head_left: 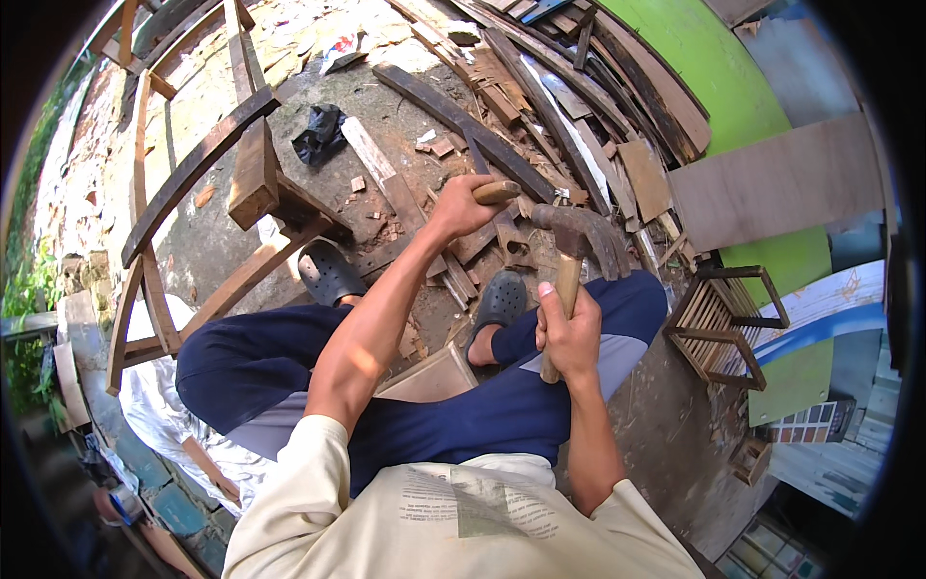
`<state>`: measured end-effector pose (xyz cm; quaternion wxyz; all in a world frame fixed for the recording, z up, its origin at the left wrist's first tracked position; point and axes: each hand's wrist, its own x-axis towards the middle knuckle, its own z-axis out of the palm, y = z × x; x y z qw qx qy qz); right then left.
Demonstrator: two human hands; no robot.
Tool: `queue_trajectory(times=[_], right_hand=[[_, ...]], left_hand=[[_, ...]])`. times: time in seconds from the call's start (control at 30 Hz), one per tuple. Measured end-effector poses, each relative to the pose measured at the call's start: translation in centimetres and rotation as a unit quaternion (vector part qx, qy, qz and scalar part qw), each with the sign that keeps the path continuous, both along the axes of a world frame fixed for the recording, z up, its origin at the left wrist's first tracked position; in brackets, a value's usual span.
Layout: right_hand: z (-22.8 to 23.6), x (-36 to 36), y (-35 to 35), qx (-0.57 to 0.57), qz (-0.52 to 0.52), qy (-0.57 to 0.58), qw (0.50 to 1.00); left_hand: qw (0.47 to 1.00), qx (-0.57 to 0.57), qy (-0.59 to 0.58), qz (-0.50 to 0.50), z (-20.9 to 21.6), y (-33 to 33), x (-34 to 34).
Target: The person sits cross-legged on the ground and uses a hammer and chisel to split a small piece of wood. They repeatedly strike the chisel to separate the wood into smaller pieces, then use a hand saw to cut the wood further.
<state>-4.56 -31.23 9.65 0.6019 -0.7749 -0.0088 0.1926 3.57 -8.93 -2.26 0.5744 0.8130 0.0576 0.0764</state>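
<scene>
My left hand (459,206) is closed round a chisel, its rounded wooden handle (496,192) sticking out to the right; the blade is hidden. Below it a dark wooden piece with cut holes (517,253) lies between my feet. In my right hand (569,333) is a claw hammer, gripped by its pale wooden handle (566,281). The hammer's dark metal head (577,231) is just right of the chisel handle, with a small gap between them.
At the left stands a wooden frame (253,179). Planks and scraps (579,125) are piled at the far right, beside a green board (772,106). A small slatted wooden rack (723,323) is to my right. Another person's arm (207,466) shows at the lower left.
</scene>
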Motion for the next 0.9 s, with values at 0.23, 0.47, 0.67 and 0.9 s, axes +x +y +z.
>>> queue_trajectory(times=[0.23,0.47,0.67,0.9], right_hand=[[-4.8,-1.0,-2.0,0.049,-0.058,0.092,0.993],[-7.3,-0.4,-1.6,0.023,-0.032,0.094,0.995],[-8.2,0.0,-0.6,-0.073,0.004,0.079,0.994],[-8.0,0.3,0.0,-0.181,0.063,0.049,0.98]], left_hand=[[0.944,-0.146,-0.041,0.292,2.0,5.3,-6.7],[0.913,-0.142,-0.208,0.322,7.0,9.6,-6.8],[0.931,-0.075,-0.112,0.338,5.5,8.5,-7.7],[0.944,-0.129,-0.107,0.284,2.8,5.7,-6.9]])
